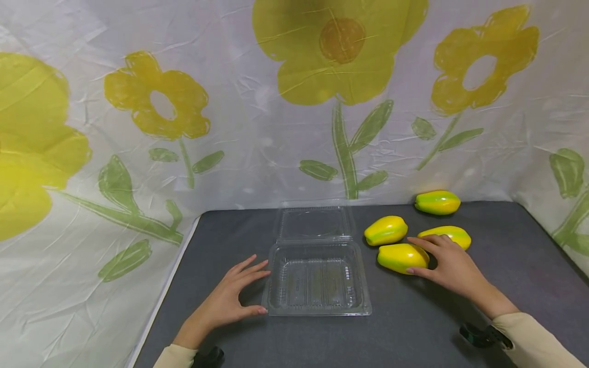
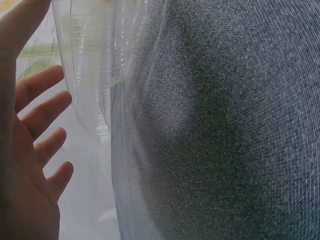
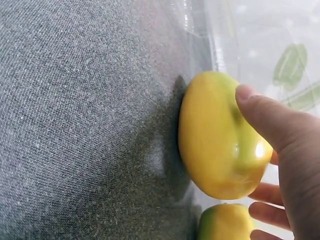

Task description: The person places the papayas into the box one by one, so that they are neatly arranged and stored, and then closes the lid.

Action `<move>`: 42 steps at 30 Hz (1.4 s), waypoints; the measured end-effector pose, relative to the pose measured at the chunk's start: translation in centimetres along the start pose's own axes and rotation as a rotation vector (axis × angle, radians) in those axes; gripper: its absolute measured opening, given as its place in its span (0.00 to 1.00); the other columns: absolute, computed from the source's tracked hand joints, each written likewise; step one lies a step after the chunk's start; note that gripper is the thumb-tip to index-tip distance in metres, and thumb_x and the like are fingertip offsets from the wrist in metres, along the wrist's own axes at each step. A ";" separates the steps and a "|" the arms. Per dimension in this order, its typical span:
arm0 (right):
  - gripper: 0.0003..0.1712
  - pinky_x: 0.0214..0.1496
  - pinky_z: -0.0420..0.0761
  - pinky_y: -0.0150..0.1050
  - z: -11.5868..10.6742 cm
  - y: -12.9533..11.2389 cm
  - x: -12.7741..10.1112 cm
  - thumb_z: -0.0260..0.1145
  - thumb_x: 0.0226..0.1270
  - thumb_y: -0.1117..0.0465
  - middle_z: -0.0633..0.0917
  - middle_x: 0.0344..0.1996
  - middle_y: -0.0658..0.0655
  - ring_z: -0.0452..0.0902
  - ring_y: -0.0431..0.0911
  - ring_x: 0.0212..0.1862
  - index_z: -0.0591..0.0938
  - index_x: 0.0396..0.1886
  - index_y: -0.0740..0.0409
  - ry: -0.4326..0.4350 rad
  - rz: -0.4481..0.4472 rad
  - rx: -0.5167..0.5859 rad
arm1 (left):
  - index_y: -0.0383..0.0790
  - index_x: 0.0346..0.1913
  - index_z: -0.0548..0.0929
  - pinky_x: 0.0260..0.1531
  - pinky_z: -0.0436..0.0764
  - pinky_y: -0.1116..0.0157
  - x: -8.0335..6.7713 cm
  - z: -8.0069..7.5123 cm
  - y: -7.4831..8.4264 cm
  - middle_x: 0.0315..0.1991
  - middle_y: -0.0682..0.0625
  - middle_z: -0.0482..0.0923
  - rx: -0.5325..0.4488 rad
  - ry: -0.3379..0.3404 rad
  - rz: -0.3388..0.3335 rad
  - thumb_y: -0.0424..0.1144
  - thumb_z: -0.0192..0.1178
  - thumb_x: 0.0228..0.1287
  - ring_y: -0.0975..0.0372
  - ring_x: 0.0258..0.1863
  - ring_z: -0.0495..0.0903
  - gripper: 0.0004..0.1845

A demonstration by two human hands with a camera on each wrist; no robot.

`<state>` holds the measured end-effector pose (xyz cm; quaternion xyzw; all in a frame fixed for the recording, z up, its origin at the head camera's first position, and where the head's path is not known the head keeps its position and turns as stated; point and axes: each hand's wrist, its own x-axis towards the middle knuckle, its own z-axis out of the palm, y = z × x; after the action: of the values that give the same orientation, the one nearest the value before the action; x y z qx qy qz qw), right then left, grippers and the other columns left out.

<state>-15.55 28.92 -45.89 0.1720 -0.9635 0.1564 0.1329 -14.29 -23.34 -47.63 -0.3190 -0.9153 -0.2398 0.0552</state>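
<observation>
A person sits at a dark grey table [image 1: 414,327] with both forearms in the lower part of the frame. The right hand [image 1: 448,266] lies over the nearest yellow-green fruit [image 1: 402,257], right of centre; the thumb presses its near side and the fingers curve over its top, so the hand is taking hold of it while it rests on the table. The right wrist view shows the thumb [image 3: 265,117] flat against the fruit's glossy skin.

Three more fruits lie close around it: one just behind to the left [image 1: 385,230], one behind the hand's fingers [image 1: 453,235], and one farther back by the curtain [image 1: 437,202].

The left hand [image 1: 232,299] rests in the lower centre-left with fingers spread and relaxed, its fingertips at the left edge of a clear plastic clamshell box [image 1: 317,283], holding nothing. The box stands open at centre frame, its lid [image 1: 314,223] tipped back. A white curtain with yellow flowers [image 1: 184,112] hangs behind the table.
</observation>
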 end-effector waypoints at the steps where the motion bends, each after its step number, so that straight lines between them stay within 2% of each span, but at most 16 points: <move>1: 0.41 0.50 0.79 0.60 0.0 0.0 0.0 0.75 0.51 0.36 0.83 0.53 0.63 0.77 0.60 0.54 0.80 0.63 0.50 -0.001 0.000 -0.002 | 0.55 0.68 0.75 0.65 0.65 0.35 0.0 0.0 0.0 0.73 0.54 0.68 0.001 0.000 0.001 0.67 0.71 0.46 0.47 0.76 0.60 0.44; 11: 0.40 0.50 0.78 0.59 0.5 0.4 0.0 0.76 0.50 0.37 0.86 0.50 0.64 0.79 0.59 0.50 0.82 0.60 0.51 0.010 -0.034 -0.032 | 0.54 0.67 0.75 0.65 0.66 0.35 0.2 0.0 0.3 0.73 0.54 0.68 0.005 -0.011 -0.011 0.67 0.71 0.46 0.48 0.76 0.60 0.44; 18: 0.40 0.52 0.78 0.60 0.3 0.3 0.1 0.76 0.50 0.37 0.86 0.50 0.64 0.79 0.60 0.50 0.82 0.60 0.53 0.002 -0.035 -0.029 | 0.52 0.66 0.76 0.65 0.67 0.35 0.4 -0.1 0.6 0.75 0.54 0.65 -0.008 -0.033 -0.036 0.64 0.74 0.45 0.48 0.77 0.59 0.43; 30: 0.40 0.51 0.80 0.60 -0.1 -0.1 0.1 0.76 0.50 0.37 0.86 0.50 0.64 0.79 0.61 0.51 0.82 0.60 0.53 -0.022 -0.018 -0.019 | 0.51 0.67 0.76 0.65 0.67 0.36 0.4 -0.1 0.8 0.76 0.56 0.64 -0.002 -0.037 -0.040 0.63 0.74 0.47 0.48 0.77 0.60 0.43; 35: 0.40 0.50 0.81 0.59 -0.2 -0.3 0.0 0.76 0.50 0.37 0.86 0.50 0.63 0.80 0.60 0.51 0.82 0.59 0.52 -0.021 -0.018 -0.016 | 0.51 0.67 0.75 0.66 0.67 0.37 0.3 0.1 0.9 0.76 0.56 0.63 0.007 -0.044 -0.047 0.64 0.73 0.47 0.49 0.77 0.59 0.43; 42: 0.39 0.50 0.80 0.59 -0.5 -0.7 0.3 0.77 0.50 0.38 0.87 0.48 0.62 0.80 0.59 0.49 0.82 0.59 0.52 -0.001 -0.030 -0.009 | 0.50 0.67 0.75 0.65 0.68 0.37 0.3 0.3 0.9 0.76 0.54 0.63 0.032 -0.033 -0.024 0.68 0.70 0.46 0.47 0.76 0.60 0.45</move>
<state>-15.43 28.38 -45.17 0.1862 -0.9615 0.1498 0.1354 -13.98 -22.45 -47.46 -0.3108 -0.9235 -0.2207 0.0424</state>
